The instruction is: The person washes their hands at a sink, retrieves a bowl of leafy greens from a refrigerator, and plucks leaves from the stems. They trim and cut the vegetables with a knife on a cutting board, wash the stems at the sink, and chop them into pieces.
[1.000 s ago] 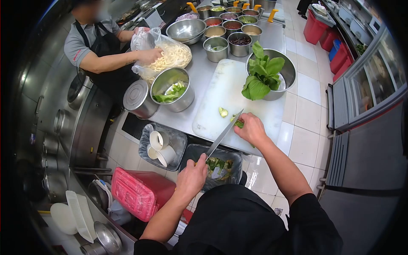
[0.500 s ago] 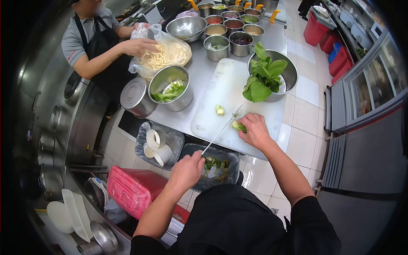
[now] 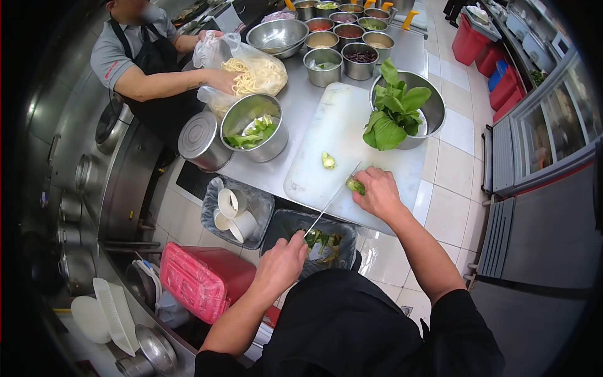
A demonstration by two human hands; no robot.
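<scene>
- One green stem piece point(image 3: 356, 185) sits in the right hand point(image 3: 375, 191), low over the near part of one white cutting board point(image 3: 320, 135); the fingers curl round it and pinch it.
- One knife point(image 3: 329, 205) is grasped in the left hand point(image 3: 284, 262), the fist closed over its handle; its blade slants across the board's near edge, tip beside the stem piece. Whether blade and stem touch cannot be told.
- One pale cut stem end point(image 3: 328, 161) lies alone on the board, left of the right hand.
- One steel pot point(image 3: 434, 100) at the board's far right corner holds one bunch of leafy greens point(image 3: 396, 113), which spills over its rim.
- Left of the board stand two more pots: one open pot point(image 3: 274, 146) with cut greens point(image 3: 251, 134) inside, and one lidded pot point(image 3: 201, 134) touching or just beside it.
- Below the table's near edge are two lined bins: a left bin point(image 3: 262, 207) with three white hollow cylinders point(image 3: 242, 226), and a right bin point(image 3: 286, 221) with vegetable scraps point(image 3: 323, 245).
- Across the table, one co-worker point(image 3: 154, 63) has one hand among noodles point(image 3: 245, 78) in one plastic bag point(image 3: 271, 72).
- Beyond the board cluster at least ten small ingredient pots point(image 3: 323, 76).
</scene>
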